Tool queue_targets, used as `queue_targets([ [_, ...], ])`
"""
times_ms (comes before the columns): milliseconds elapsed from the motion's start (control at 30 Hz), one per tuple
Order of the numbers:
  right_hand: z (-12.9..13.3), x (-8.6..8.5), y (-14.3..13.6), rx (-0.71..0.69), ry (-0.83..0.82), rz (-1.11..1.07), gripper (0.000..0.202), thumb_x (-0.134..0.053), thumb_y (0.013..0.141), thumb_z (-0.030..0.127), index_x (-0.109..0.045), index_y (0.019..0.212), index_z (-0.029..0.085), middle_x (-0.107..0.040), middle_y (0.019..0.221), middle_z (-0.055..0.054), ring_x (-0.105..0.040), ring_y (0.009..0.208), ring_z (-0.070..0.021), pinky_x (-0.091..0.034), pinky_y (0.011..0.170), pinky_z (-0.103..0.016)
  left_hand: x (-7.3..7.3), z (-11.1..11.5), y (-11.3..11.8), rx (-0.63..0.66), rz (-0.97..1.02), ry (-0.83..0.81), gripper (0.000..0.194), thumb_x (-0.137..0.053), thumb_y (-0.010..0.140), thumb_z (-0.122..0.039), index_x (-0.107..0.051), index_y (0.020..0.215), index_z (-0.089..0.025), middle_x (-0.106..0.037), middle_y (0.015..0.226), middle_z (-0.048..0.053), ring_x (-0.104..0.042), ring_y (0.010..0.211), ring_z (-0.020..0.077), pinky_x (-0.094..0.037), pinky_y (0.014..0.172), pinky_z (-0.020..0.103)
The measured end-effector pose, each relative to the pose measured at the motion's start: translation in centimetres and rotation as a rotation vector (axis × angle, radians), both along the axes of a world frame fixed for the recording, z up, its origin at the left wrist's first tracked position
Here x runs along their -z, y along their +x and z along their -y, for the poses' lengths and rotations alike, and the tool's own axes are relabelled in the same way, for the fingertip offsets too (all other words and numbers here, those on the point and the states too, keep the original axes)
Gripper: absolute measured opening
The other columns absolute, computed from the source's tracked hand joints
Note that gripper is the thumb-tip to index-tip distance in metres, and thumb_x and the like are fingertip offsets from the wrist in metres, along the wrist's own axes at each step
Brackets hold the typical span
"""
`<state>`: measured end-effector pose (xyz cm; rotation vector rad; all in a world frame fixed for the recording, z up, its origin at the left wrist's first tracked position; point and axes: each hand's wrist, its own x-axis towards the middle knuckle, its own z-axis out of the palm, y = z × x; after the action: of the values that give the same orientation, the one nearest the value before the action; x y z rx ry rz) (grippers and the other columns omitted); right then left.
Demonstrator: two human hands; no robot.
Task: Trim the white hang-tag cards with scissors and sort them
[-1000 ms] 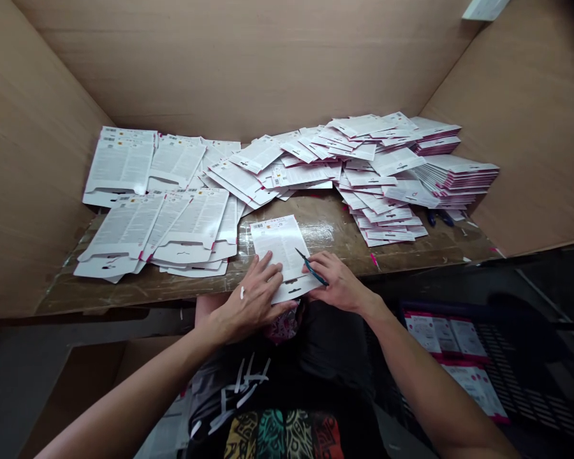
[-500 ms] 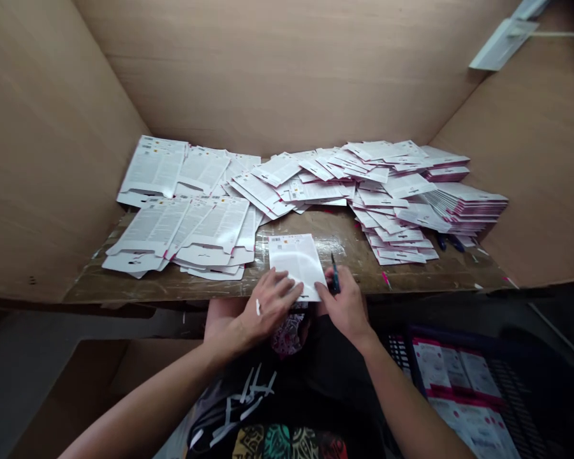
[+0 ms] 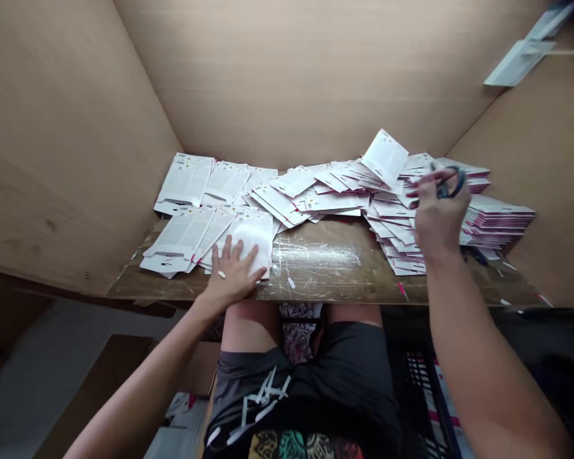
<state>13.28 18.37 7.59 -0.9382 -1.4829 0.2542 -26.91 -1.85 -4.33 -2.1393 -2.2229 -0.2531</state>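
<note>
My left hand [image 3: 234, 274] lies flat with fingers spread on a white printed packet [image 3: 252, 233], at the near right of the left-hand group. A small paper scrap sticks to the back of that hand. Raised over the right-hand pile, my right hand [image 3: 441, 207] is curled around dark scissors [image 3: 454, 183], whose loop shows at the fingers. One loose packet [image 3: 385, 158] is tilted above the heap's back edge, apart from my right hand. Under it spreads an overlapping heap of packets [image 3: 294, 182].
Neat stacks of pink-edged packets [image 3: 500, 220] stand at the right. Cardboard walls [image 3: 316, 76] enclose the wooden table [image 3: 316, 255]. Paper scraps [image 3: 291, 282] lie on it and on my lap. A dark crate [image 3: 423, 389] stands below right.
The packet that was under both hands at the table's middle is gone from there. My left hand moved left onto other packets; my right hand swung up and right with the scissors.
</note>
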Motion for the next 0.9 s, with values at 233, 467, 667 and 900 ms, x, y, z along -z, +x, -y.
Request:
queue_targets([
  [233, 15.7, 9.5, -3.9, -0.694, -0.692, 0.083, 0.038, -0.069, 0.104, 0.055, -0.08, 0.109, 0.02, -0.075, 0.085, -0.006, -0.065, 0.061, -0.0151, -0.058, 0.062, -0.031, 0.1, 1.8, 9.3, 0.479, 0.004, -0.018, 0.047, -0.042, 0.113, -0.044, -0.058, 0.156, -0.034, -0.068, 0.128, 0.012, -0.061, 0.116, 0.0337, -0.052, 0.099, 0.051],
  [467, 19.2, 12.8, -1.0, -0.713, -0.645, 0.251, 0.028, -0.06, 0.11, 0.039, -0.082, 0.108, 0.022, -0.071, 0.091, -0.005, -0.068, 0.077, -0.0173, -0.057, 0.077, -0.032, 2.1, -2.4, 10.8, 0.603, 0.076, 0.058, 0.048, -0.045, 0.112, -0.034, -0.058, 0.154, -0.016, -0.051, 0.166, 0.014, -0.039, 0.158, 0.0366, -0.038, 0.128, 0.054],
  [667, 18.8, 13.1, -0.4, -0.73, -0.611, 0.3, 0.027, -0.057, 0.111, 0.033, -0.082, 0.112, 0.021, -0.07, 0.09, -0.005, -0.066, 0.076, -0.0169, -0.054, 0.077, -0.032, 2.3, -2.4, 11.4, 0.582, 0.072, 0.044, 0.049, -0.045, 0.112, -0.034, -0.057, 0.156, -0.016, -0.049, 0.17, 0.012, -0.036, 0.161, 0.0411, -0.038, 0.128, 0.059],
  [900, 18.2, 13.3, -1.1, -0.757, -0.605, 0.342, 0.029, -0.057, 0.111, 0.034, -0.084, 0.111, 0.023, -0.071, 0.087, -0.005, -0.067, 0.078, -0.0189, -0.055, 0.079, -0.035, 2.3, -2.5, 11.5, 0.587, 0.131, 0.036, 0.049, -0.046, 0.112, -0.033, -0.058, 0.156, -0.015, -0.051, 0.169, 0.013, -0.036, 0.162, 0.0418, -0.038, 0.129, 0.06],
])
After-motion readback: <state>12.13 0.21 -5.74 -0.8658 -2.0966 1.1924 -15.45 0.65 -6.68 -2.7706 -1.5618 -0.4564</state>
